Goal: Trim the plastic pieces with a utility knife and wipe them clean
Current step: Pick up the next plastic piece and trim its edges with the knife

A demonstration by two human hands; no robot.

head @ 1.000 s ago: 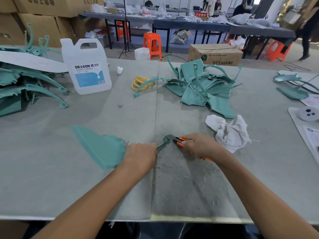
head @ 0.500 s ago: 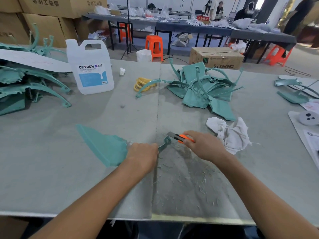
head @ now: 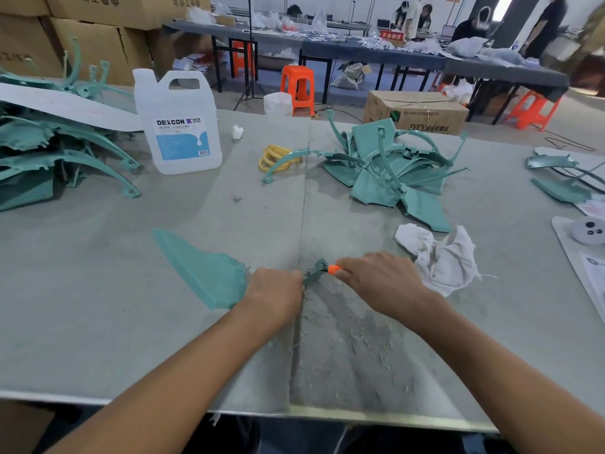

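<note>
A teal plastic piece (head: 206,273) lies flat on the grey table (head: 98,306), its broad pointed end to the left. My left hand (head: 275,291) grips its narrow right end, whose tip sticks out past my fingers. My right hand (head: 383,283) is curled round an orange utility knife (head: 333,269); only the knife's front shows, right against that tip. The blade itself is too small to make out. A crumpled white cloth (head: 442,257) lies just right of my right hand.
Teal shavings litter the table below my hands. A heap of teal pieces (head: 393,172) sits beyond, another pile (head: 49,152) at far left, more at far right (head: 556,178). A white DEXCON jug (head: 178,122) and yellow rings (head: 275,157) stand further back.
My right hand has drawn the knife in towards the piece's tip, so less of the knife shows. The left hand keeps its grip on the piece.
</note>
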